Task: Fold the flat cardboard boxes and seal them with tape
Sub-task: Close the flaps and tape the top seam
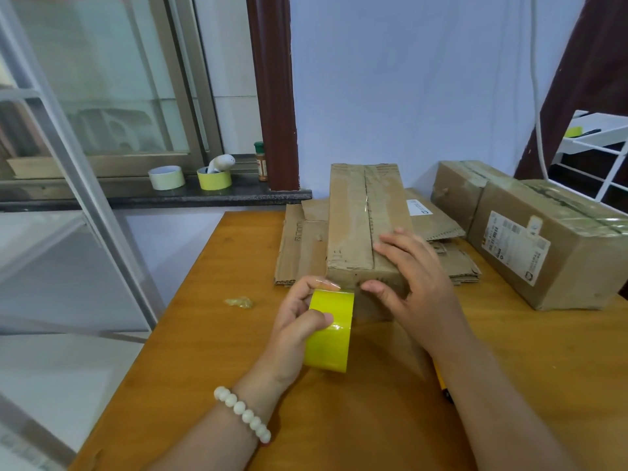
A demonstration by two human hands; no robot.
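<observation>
A long folded cardboard box (360, 226) stands in the middle of the wooden table (204, 351), its closed top flaps meeting along a centre seam. My right hand (411, 277) lies flat on the box's near end, fingers spread over the top and the thumb on the front face. My left hand (299, 321) grips a yellow tape roll (329, 331) right in front of the box's near left corner, with the tape's loose end pinched at the fingertips. Several flat cardboard boxes (302, 246) lie stacked under and behind the folded box.
Two sealed boxes (550, 253) sit at the table's right side. A crumpled tape scrap (239, 302) lies to the left. Two tape rolls (190, 178) and a spice bottle (261, 161) stand on the window sill. A yellow tool (441, 382) peeks out under my right forearm.
</observation>
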